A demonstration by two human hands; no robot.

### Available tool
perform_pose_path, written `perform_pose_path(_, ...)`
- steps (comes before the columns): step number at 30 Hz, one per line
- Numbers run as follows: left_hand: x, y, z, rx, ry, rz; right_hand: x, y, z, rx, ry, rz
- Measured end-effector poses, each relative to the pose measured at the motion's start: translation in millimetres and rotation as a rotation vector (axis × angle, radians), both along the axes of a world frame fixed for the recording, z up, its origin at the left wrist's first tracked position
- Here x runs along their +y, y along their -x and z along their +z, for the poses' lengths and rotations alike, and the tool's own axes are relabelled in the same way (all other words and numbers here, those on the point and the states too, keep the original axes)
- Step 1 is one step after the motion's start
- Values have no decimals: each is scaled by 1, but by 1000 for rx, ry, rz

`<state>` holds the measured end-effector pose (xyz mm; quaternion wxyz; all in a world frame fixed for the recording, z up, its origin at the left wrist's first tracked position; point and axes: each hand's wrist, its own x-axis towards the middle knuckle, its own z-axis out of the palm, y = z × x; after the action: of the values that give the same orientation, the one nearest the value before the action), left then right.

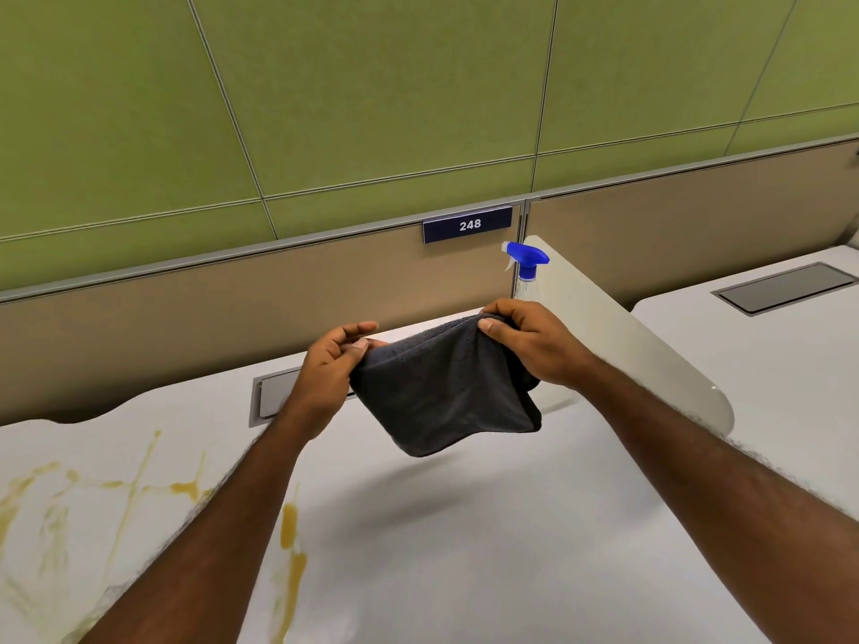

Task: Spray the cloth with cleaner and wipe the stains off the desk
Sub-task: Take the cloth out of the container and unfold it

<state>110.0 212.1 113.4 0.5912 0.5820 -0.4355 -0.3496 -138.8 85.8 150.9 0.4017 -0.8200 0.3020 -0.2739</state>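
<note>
**Two hands hold a dark cloth above a stained white desk**

Seen from the wearer's head, two bare forearms reach forward over a white desk (465, 550). The left hand (332, 364) pinches one upper corner of a dark grey cloth (441, 392) between thumb and fingers. The right hand (534, 346) grips the opposite upper edge, fingers curled over the fabric. The cloth hangs folded between them, clear of the surface, and casts a soft shadow on the desk below.

Yellow-brown stains (288, 527) streak the left part of the desk, some as thin lines, some as thicker drips, running toward the near edge. The right part of the desk surface looks clean.

A clear spray bottle with a blue trigger head (527, 260) stands upright at the back of the desk, just behind the right hand, beside a pale curved divider panel (650, 364) that separates this desk from a neighbouring white desk (767, 364) to the right. Each desk has a grey rectangular cable hatch (274, 392) set into its rear edge.

Behind the desks runs a low beige partition with a grey top rail. A dark blue nameplate reading 248 (468, 224) is fixed to it. Above rises a wall of large green panels (372, 86).
</note>
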Motion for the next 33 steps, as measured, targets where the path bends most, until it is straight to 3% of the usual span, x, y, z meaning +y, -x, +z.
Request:
perform_pose_path(5,-3,11,12,-341,-108,-145,4,-12,15,105,68,111)
perform_pose_path(10,-22,35,38,-420,-170,-377,8,-27,25,193,89,201)
perform_pose_path(13,-36,45,47,-465,-174,-479,6,-30,28,140,71,247)
perform_pose_path(18,-53,51,52,-565,-236,-401,-6,-27,27,35,-2,140)
perform_pose_path(28,-64,52,41,-469,-286,-292,-20,-23,4,-103,17,79)
perform_pose_path(33,-59,45,24,-208,-204,-189,-45,0,-12,-230,57,-190)
